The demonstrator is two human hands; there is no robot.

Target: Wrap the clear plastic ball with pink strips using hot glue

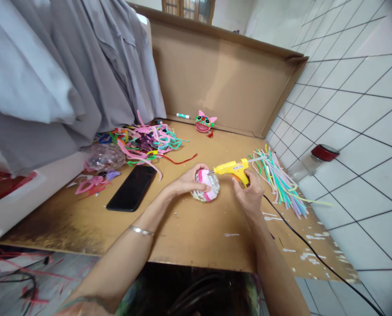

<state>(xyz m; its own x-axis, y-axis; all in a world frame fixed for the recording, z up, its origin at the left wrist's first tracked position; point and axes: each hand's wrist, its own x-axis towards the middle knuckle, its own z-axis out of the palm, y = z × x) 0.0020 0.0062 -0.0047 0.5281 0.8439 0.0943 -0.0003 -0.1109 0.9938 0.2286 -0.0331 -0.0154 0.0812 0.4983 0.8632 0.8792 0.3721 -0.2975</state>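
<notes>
Right: tiled wall [363, 131], white with dark grout. Table [189, 239]: brown surface, pale spots at right, dark staining along left front edge. Cardboard panel [225, 74] stands upright at the table's rear, a soft sheen near its middle. Grey cloth [84, 66] hangs left. Behind: brown-framed window [189, 9]. Floor [67, 263], lower left: grey, red strips scattered.

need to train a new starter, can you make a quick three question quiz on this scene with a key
1. Which hand holds the yellow glue gun?
2. True or false: the black phone lies to the left of the round piece in the left hand.
3. What colour are the ears of the small figure near the cardboard wall: a) blue, b) pink, c) yellow?

Key:
1. The right hand.
2. True.
3. b.
</notes>
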